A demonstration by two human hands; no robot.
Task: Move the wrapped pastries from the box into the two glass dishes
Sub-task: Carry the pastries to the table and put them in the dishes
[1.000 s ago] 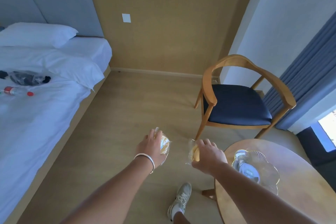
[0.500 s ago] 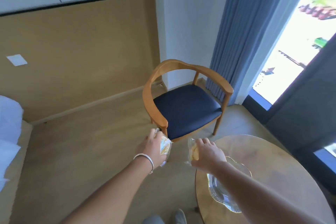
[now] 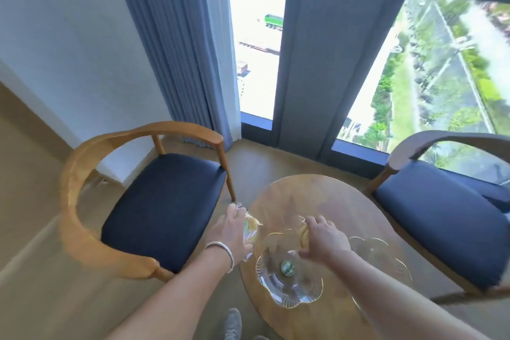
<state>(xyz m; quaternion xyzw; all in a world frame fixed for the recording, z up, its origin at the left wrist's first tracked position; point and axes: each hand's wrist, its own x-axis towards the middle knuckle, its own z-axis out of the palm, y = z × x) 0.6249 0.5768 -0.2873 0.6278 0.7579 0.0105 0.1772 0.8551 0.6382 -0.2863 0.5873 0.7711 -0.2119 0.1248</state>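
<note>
My left hand (image 3: 231, 232) grips a wrapped pastry (image 3: 251, 228) in clear plastic, just left of the round wooden table's (image 3: 311, 196) edge. My right hand (image 3: 323, 237) grips a second wrapped pastry (image 3: 303, 234) above the far rim of the near glass dish (image 3: 276, 281). That scalloped dish has a green sticker at its centre and holds no pastry. A second glass dish (image 3: 386, 254) sits to its right, partly hidden behind my right forearm. The box is out of view.
A wooden armchair (image 3: 165, 201) with a dark blue seat stands left of the table, and another chair (image 3: 447, 215) stands to the right. Blue curtains (image 3: 182, 44) and tall windows are behind. My shoe (image 3: 233, 323) shows on the wooden floor below.
The view has swung right from the bed to the table and windows. Both hands carried their pastries over; my right hand now hovers above the near dish.
</note>
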